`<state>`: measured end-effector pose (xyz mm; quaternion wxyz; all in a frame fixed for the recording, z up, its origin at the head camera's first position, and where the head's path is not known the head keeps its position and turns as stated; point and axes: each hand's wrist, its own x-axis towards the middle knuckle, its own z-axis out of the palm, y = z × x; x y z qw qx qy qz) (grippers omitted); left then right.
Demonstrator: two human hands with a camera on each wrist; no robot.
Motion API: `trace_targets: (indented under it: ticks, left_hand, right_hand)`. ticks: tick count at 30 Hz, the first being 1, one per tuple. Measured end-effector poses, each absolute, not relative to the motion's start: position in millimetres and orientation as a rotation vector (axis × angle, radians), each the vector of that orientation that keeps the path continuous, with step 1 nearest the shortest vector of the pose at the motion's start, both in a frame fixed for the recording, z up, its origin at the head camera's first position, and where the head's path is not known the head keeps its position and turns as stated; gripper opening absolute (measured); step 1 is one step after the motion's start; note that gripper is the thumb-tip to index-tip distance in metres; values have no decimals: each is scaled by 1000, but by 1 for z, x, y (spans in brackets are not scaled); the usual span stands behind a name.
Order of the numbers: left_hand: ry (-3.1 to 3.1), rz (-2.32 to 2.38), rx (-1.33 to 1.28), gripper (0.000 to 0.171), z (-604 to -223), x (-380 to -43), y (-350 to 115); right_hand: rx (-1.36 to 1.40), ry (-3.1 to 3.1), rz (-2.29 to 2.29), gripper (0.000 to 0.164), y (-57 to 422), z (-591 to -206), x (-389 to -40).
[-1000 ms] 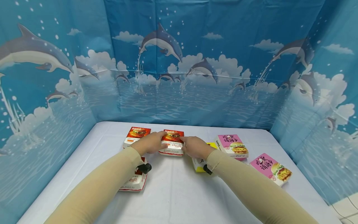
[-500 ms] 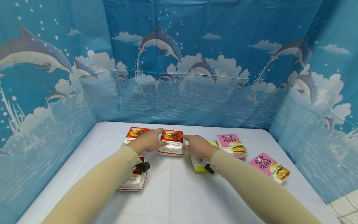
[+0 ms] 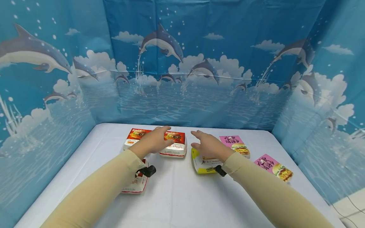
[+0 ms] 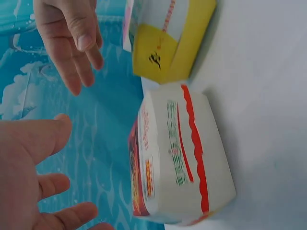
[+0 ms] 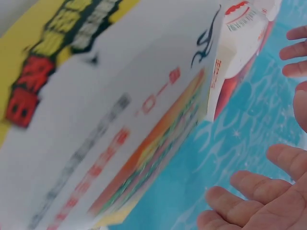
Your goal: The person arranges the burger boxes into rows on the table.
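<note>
In the head view a red-and-white burger box (image 3: 174,152) sits near the middle of the table's far part. My left hand (image 3: 153,141) hovers at its left side, fingers extended and holding nothing. The left wrist view shows this hand (image 4: 29,172) apart from the box (image 4: 184,158). My right hand (image 3: 212,145) is raised over a yellow-and-white burger box (image 3: 203,164), partly hiding it. Its fingers are loosely spread and hold nothing. In the right wrist view the yellow-and-white box (image 5: 105,120) fills the left side, with the right hand (image 5: 268,201) clear of it.
Another red-and-white box (image 3: 136,136) is behind my left hand, and one more (image 3: 137,186) lies nearer, partly under the left forearm. Two pink burger boxes (image 3: 238,147) (image 3: 273,167) stand at the right. The white tablecloth (image 3: 182,202) meets a dolphin-print curtain (image 3: 182,104).
Both hands were touching the middle red-and-white box at its sides. They have come off it, the right hand moving right and up over the yellow-and-white box. The middle box stays in place.
</note>
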<state>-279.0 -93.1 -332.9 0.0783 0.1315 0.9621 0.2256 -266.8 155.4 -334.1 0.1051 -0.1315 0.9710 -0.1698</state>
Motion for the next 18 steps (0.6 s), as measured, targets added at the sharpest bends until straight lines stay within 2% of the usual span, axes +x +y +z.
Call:
trace_targets:
  ticks: [18]
  left_hand:
    - [2815, 811, 474, 82, -328, -250, -47]
  right_hand:
    - [-296, 2846, -661, 72, 209, -338, -247]
